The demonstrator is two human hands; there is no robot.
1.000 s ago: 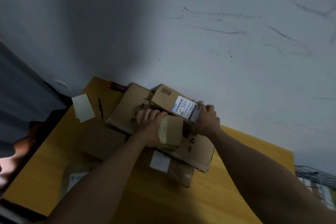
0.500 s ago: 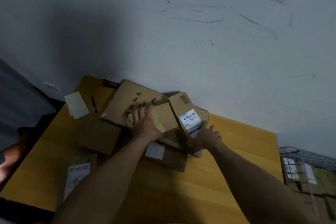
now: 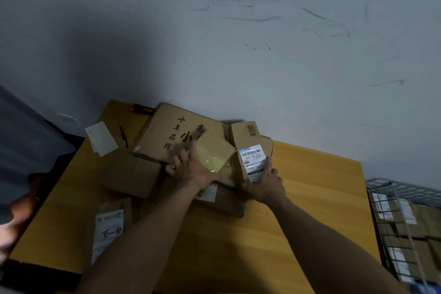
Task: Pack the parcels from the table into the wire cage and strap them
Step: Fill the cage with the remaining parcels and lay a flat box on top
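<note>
**A:** How many parcels are on the worktop [image 3: 310, 198]?

**B:** Six that I can make out. Nearest, well this side of the printed carton [image 3: 176, 133], lies one flat labelled parcel [image 3: 107, 229]. A plain brown box [image 3: 133, 174] sits at the carton's near left. Beneath its near right is a lower parcel [image 3: 224, 200]. On the carton rests a small taped box [image 3: 214, 153], and a barcode-labelled box [image 3: 250, 150] is just right of the carton.

**A:** Anything else?

**B:** Left of the carton there's one paper sheet [image 3: 101, 138] and one pen [image 3: 123, 136]. Something orange [image 3: 140, 108] lies at its far-left corner, too small to name. Far right of the carton, off the worktop, stands one wire cage [image 3: 379, 188] with parcels stacked inside. The worktop is yellow wood, and a scuffed grey wall [image 3: 262, 55] rises behind.

**A:** And the hands?

**B:** The left hand [image 3: 193, 169], fingers bent, holds the small taped box by its near corner. The right hand [image 3: 265, 184] grips the barcode-labelled box's near end, thumb up beside the label.
</note>
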